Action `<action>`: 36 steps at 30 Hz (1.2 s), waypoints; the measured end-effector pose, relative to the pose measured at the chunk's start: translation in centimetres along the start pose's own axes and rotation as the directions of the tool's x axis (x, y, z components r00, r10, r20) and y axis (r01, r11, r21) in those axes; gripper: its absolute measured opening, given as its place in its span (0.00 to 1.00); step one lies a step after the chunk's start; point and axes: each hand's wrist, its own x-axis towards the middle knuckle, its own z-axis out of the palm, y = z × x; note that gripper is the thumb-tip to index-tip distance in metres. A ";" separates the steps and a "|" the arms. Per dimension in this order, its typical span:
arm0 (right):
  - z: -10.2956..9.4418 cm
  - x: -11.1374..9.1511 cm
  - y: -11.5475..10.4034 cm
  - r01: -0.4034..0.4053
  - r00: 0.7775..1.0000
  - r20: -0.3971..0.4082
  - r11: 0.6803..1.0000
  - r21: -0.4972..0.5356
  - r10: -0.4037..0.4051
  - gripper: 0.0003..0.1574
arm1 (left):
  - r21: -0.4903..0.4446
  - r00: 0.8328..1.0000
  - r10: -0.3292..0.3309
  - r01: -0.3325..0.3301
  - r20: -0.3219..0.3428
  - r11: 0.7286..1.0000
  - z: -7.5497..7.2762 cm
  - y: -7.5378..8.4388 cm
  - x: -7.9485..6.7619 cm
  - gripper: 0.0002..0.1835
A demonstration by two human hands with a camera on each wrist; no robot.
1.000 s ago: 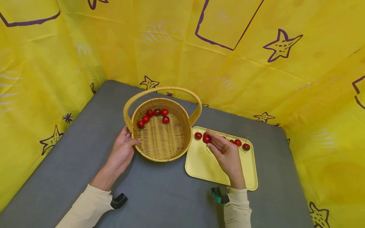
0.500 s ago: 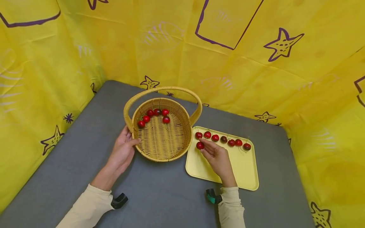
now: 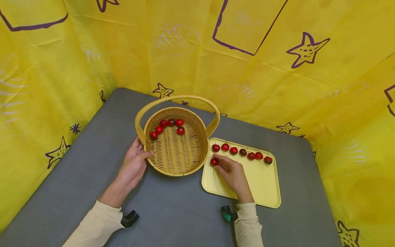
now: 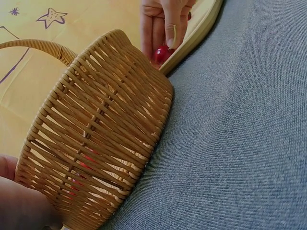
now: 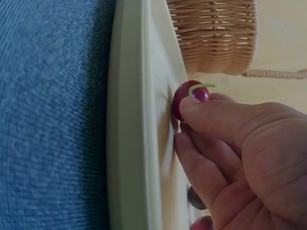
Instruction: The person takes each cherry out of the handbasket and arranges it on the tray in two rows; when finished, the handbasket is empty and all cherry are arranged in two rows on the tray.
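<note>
My left hand (image 3: 132,167) grips the left side of a round wicker basket (image 3: 176,159), its thumb over the rim. Several red cherries (image 3: 159,129) lie along the far left of the basket floor. Low over the pale yellow tray (image 3: 262,187), my right hand (image 3: 234,175) pinches one cherry (image 5: 181,100) between thumb and fingertips. In the right wrist view its green stem curves up past the thumb, and the fruit is right at the tray's surface. A row of several more cherries (image 3: 233,150) runs along the tray's far edge, beyond that hand.
The basket's tall arched handle (image 3: 185,97) rises over its far side. Basket and tray stand close side by side on a grey cloth-covered table (image 3: 172,212). Yellow printed cloth (image 3: 191,61) hangs behind and at both sides.
My right hand has moved left and towards me with its cherry, down to the tray's left part, uncovering the row of cherries. My left hand keeps its grip on the basket.
</note>
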 end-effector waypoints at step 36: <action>0.4 3.3 -8.6 0.313 0.950 -0.008 0.947 0.065 -0.314 0.29 | -0.013 1.000 -0.013 0.012 -0.008 1.000 0.0 0.3 -0.1 0.48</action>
